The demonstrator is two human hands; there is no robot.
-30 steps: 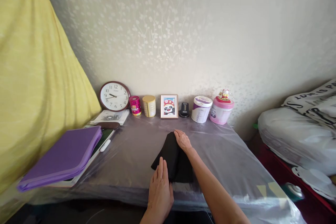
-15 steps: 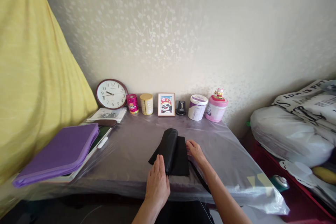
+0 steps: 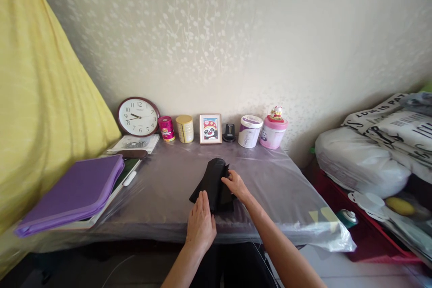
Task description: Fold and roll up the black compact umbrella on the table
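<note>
A rolled black cloth bundle [image 3: 212,180] lies on the plastic-covered table in front of me, with a flat black flap [image 3: 225,201] at its right side. My left hand [image 3: 201,222] rests against the bundle's near left end, its fingers stretched out together. On the other side, my right hand [image 3: 235,184] pinches the flap's far edge between thumb and fingers, lifting it against the roll. What lies inside the roll is hidden.
A purple folder [image 3: 72,189] and a white marker [image 3: 129,178] lie at the left. Along the wall stand a clock [image 3: 139,117], a yellow tin [image 3: 184,129], a picture frame [image 3: 210,129] and tubs [image 3: 250,132]. Bags [image 3: 361,162] fill a red container [image 3: 374,243] at the right.
My right hand has moved left toward the roll and grasped the flap, folding its far part up. The black strap at the right is out of sight. My left hand stays on the bundle.
</note>
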